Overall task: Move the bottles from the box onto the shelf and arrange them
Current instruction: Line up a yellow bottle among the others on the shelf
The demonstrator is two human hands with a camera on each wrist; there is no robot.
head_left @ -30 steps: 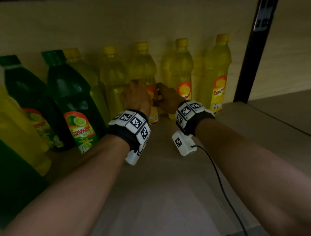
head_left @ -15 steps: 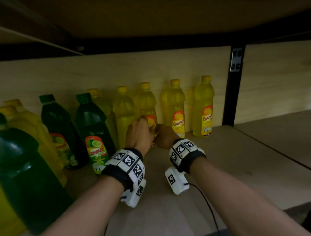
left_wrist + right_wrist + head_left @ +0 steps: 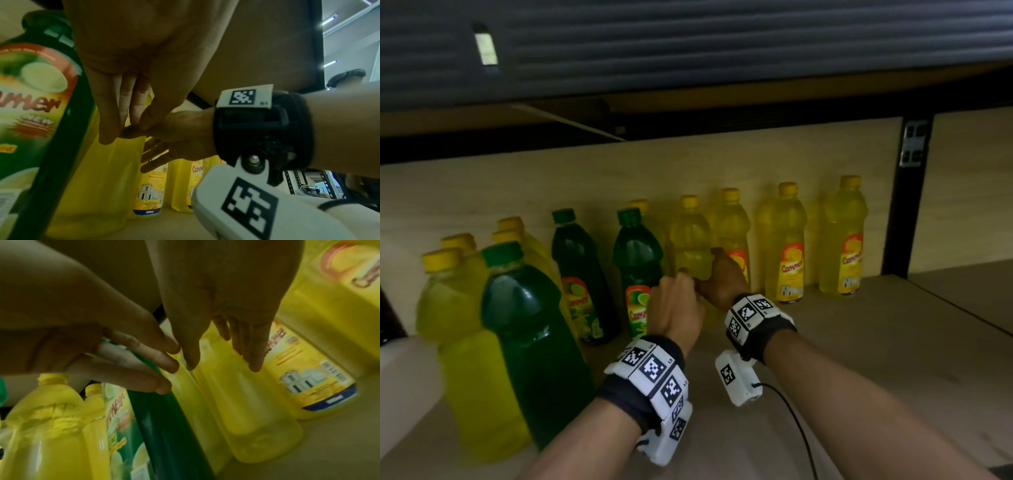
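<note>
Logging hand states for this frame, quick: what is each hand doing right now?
Left hand: open, straight fingers against the yellow bottle, holding nothing.
Right hand: open, fingers extended along the same bottle's other side, not gripping.

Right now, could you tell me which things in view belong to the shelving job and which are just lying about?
Part of the job:
- yellow bottle, touched by left hand and right hand
- other yellow bottles
- green bottles
- shelf

Just there:
- black upright post
- white object at the left edge, too blurred to identify
</note>
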